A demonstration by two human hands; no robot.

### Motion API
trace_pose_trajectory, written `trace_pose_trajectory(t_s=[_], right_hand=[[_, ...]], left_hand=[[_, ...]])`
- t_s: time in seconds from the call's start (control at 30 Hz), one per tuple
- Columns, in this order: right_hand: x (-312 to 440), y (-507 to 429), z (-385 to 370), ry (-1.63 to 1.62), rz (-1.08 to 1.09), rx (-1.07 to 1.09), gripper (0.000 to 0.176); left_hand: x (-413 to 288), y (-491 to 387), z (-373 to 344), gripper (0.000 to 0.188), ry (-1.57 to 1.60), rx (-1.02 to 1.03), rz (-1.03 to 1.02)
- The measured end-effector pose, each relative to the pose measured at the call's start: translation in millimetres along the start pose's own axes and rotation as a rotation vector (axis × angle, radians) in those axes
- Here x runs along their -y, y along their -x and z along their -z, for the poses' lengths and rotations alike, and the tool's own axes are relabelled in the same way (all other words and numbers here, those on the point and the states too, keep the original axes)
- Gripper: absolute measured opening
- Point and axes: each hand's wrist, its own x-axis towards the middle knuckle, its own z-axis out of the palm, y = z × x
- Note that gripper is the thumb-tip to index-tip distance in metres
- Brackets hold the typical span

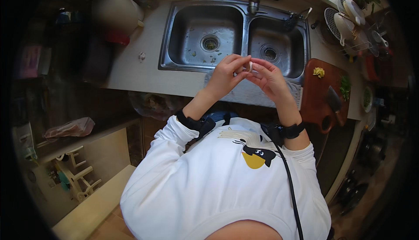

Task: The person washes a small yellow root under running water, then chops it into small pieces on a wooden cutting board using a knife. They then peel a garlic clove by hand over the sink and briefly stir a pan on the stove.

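Observation:
Both hands meet above the front rim of the double stainless-steel sink [165, 43]. Between their fingertips is a small whitish piece [250, 66] that looks like a garlic clove. My left hand [226, 71] pinches it from the left with thumb and fingers. From the other side, my right hand [267, 76] grips it too, and the fingers hide part of it. Green scraps [194, 54] lie in the left basin around its drain [209, 43]. Under the hands, a grey cloth [253, 92] covers the counter's front edge.
A wooden cutting board [311, 99] at right bears chopped yellow pieces [318, 72], chopped greens [344, 87] and a cleaver [334, 99]. Behind it stands a dish rack [358, 47]. A small whitish piece [141, 56] lies on the left counter [134, 73]. A plastic bag [154, 104] hangs below.

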Motion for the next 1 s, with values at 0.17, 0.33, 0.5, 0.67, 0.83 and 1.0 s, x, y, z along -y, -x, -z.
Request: trace_pose_trajectory(t_s=[0.17,0.33,0.5,0.67,0.83,1.0], right_hand=[[-9.7,-32.6,-33.1,0.052,-0.031,-0.021,0.029],[-19.5,-61.4,-60.4,0.047,-0.027,-0.074,0.031],[-23.5,-82.0,-72.4,0.131,-0.069,-0.058,0.032],[-22.0,-90.5,-63.8,0.075,-0.068,-0.02,0.032],[-30.3,-111.7,-48.3,-0.078,-0.013,-0.047,0.029],[-44.0,-125.1,-33.4,-0.075,0.047,-0.1,0.026]], left_hand=[[35.9,-5.2,39.9,0.021,-0.008,-0.039,-0.078],[60.0,-8.5,56.2,0.012,-0.235,-0.232,-0.186],[82.3,-12.1,62.5,0.01,-0.279,-0.417,-0.099],[120.0,-21.9,75.1,0.009,-0.198,-0.533,0.267],[130.3,-22.9,53.7,0.015,-0.196,-0.368,0.322],[121.6,-24.1,42.3,0.018,0.021,-0.291,0.336]])
